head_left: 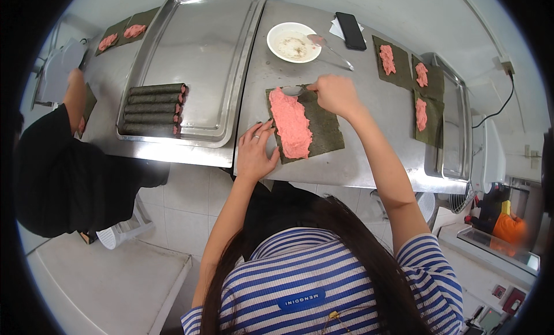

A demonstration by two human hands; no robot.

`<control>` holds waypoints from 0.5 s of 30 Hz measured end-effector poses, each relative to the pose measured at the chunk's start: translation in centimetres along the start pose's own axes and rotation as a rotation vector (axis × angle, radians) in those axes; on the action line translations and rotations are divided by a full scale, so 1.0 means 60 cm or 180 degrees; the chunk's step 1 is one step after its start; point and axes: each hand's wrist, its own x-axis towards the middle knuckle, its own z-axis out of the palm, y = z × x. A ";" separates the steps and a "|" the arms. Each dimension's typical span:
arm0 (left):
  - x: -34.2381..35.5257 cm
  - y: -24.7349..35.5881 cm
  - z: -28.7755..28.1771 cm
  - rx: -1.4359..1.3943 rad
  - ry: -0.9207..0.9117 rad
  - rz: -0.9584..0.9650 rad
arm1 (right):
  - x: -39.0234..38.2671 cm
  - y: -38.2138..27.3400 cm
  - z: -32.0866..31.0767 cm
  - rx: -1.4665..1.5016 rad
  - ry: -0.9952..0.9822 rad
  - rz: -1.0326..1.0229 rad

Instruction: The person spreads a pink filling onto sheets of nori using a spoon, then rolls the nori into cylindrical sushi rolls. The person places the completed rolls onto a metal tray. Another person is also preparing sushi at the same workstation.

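Note:
In front of me a dark green seaweed sheet (329, 124) lies on the steel table, with a thick strip of pink paste (292, 126) spread along its left part. My right hand (336, 96) is closed around a spoon (292, 90), whose bowl touches the paste at its far end. My left hand (256, 149) rests at the sheet's left edge, fingers stretched out and thumb apart, holding nothing. Beyond the sheet stands a white bowl (279, 30) with some cloudy liquid; a second spoon (329, 48) leans over its rim.
Left of me is a large steel tray (196, 52) holding several dark seaweed rolls (153, 110). More sheets with pink paste (421, 115) lie at the right, beside another steel tray (456, 133). A black phone (351, 30) lies at the back. A co-worker's arm (74, 98) is far left.

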 end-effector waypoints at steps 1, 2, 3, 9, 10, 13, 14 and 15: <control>0.000 -0.001 0.001 0.0001 0.0010 -0.0001 | 0.001 -0.003 -0.006 0.0101 -0.0050 0.0116; 0.000 -0.001 0.002 -0.0001 0.0009 0.0004 | 0.004 -0.005 0.003 0.0066 0.0082 -0.0006; 0.000 -0.001 0.002 -0.0004 0.0007 0.0009 | 0.007 -0.009 0.018 0.0029 0.0213 -0.0126; 0.000 -0.002 0.003 0.0015 0.0006 0.0010 | -0.021 0.011 0.032 0.0094 0.0130 -0.0508; -0.001 -0.002 0.004 0.0013 0.0023 0.0020 | -0.025 0.017 0.028 0.0077 0.0112 -0.0559; 0.000 0.000 0.000 -0.0019 0.0007 -0.0014 | -0.016 0.018 0.008 0.0362 0.0047 -0.0094; 0.000 0.001 0.001 -0.0008 -0.0004 -0.0022 | -0.013 0.016 0.011 0.0345 0.0170 -0.0132; 0.000 0.001 0.001 0.0007 -0.0017 -0.0024 | -0.008 0.010 0.017 0.0332 0.0298 -0.0167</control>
